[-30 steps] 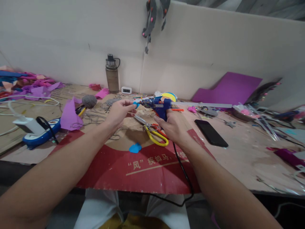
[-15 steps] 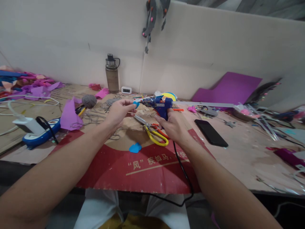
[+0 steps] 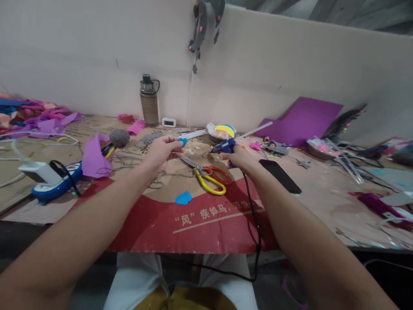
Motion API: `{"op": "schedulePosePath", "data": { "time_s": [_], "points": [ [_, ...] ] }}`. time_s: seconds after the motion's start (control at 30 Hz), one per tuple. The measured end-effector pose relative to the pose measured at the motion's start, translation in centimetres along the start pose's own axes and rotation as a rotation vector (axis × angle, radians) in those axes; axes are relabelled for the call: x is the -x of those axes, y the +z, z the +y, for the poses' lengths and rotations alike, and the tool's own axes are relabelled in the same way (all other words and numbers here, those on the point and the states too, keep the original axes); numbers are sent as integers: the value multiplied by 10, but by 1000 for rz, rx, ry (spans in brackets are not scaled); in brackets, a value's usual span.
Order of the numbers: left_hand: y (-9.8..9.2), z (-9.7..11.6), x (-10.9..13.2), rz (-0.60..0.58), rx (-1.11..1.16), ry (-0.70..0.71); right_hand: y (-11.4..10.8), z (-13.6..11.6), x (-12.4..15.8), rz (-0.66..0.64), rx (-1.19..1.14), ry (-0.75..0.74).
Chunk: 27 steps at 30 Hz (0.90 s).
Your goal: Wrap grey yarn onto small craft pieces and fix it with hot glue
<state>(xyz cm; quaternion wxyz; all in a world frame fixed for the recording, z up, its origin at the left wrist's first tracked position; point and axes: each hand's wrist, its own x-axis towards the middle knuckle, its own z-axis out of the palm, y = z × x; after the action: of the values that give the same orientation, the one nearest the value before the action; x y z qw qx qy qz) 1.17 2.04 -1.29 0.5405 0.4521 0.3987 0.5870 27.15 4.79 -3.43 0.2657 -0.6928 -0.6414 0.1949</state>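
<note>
My left hand (image 3: 163,153) pinches a small blue cutout piece (image 3: 183,142) between thumb and fingertips. To the right, my right hand (image 3: 240,158) is wrapped around a blue hot glue gun (image 3: 226,146), which has a long clear glue stick (image 3: 256,129) poking out of its back end. The gun and the blue piece are apart. Between my hands and slightly nearer lie scissors (image 3: 209,180) with one yellow and one red handle. More blue cutouts (image 3: 183,198) rest on the red part of the cardboard (image 3: 193,239).
A water bottle (image 3: 149,103) and a small white clock (image 3: 168,122) stand by the wall. Left are grey yarn (image 3: 119,138), purple scraps (image 3: 96,159) and a blue power strip (image 3: 58,185). Right lie a black phone (image 3: 280,175) and a purple sheet (image 3: 303,120). The gun's black cord (image 3: 256,224) hangs over the table edge.
My right hand has moved the glue gun right and down, away from the blue piece, and its glue stick now points up at an angle. My left hand keeps its pinch.
</note>
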Motion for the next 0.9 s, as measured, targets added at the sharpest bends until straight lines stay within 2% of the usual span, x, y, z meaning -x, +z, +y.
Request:
{"op": "schedulePosePath", "data": {
  "time_s": [0.13,0.23,0.3,0.33,0.4,0.47,0.57,0.67,0.8,0.9],
  "points": [
    [2,3,1,29,10,-14,-9,12,-1,36,279,42],
    [3,4,1,32,17,-22,-12,6,15,168,590,18],
    [4,4,2,20,18,-28,-8,-9,28,234,626,-132],
    [5,4,3,13,19,-27,-5,-18,33,232,539,-292],
    [5,4,3,5,15,-25,6,-37,40,119,313,-554],
    [5,3,3,4,9,-26,18,-52,42,-4,218,-694],
    [5,2,2,1,22,-25,33,-60,40,-105,305,-701],
    [6,1,1,9,44,-25,42,-57,37,-122,399,-655],
    [6,1,2,7,54,-35,47,-56,38,-98,479,-642],
    [6,1,3,-7,58,-31,46,-59,39,-8,334,-594]
  ]
}}
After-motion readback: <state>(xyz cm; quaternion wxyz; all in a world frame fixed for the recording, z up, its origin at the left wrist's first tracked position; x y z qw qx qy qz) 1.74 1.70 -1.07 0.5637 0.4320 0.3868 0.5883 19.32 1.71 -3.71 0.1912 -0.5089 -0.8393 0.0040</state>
